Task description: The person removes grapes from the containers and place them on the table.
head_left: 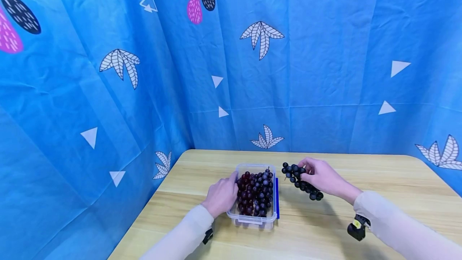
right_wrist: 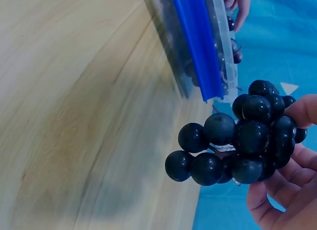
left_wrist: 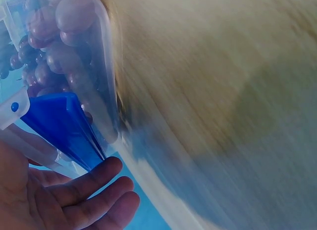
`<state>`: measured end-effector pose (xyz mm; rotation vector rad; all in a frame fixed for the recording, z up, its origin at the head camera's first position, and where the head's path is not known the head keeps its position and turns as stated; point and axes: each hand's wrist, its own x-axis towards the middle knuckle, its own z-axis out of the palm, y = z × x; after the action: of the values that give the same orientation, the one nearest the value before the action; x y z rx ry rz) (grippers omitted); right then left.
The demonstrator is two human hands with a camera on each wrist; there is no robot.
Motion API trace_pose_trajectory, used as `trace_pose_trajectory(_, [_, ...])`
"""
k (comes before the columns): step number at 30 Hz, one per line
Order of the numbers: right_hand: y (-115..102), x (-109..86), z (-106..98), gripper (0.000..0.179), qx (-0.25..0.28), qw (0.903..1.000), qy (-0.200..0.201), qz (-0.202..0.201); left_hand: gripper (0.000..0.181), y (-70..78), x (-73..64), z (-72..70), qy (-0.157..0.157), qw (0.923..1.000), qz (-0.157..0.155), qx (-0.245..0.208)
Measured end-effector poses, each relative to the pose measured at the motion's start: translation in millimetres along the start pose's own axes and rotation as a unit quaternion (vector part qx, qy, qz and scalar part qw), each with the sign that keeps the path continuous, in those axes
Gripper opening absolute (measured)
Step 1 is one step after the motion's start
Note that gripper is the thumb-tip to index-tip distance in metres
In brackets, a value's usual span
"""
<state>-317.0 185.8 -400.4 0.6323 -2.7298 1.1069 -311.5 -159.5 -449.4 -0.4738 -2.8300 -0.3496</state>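
A clear plastic box (head_left: 250,220) with blue side latches (left_wrist: 62,123) stands on the table, holding bunches of dark red and purple grapes (head_left: 254,191). At its left side my left hand (head_left: 222,193) grips the wall, a finger on the rim and other fingers by the blue latch. To the right of the box, my right hand (head_left: 319,175) pinches a bunch of black grapes (right_wrist: 250,136) between thumb and fingers. That bunch hangs above the table, its left end near the box's right rim. Part of it is hidden behind the fingers.
The pale wooden table (head_left: 390,187) has rounded far corners. A blue patterned curtain (head_left: 325,79) hangs behind it and along the left side. A black wrist camera (head_left: 357,230) sits under the right sleeve.
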Motion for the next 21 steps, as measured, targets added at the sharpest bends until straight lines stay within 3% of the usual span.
trace_pose_trajectory(21, [24, 8.0, 29, 0.026, -0.043, 0.997, 0.002, 0.064, 0.049, 1.8, -0.1, -0.9, -0.002, 1.0, -0.002, 0.001])
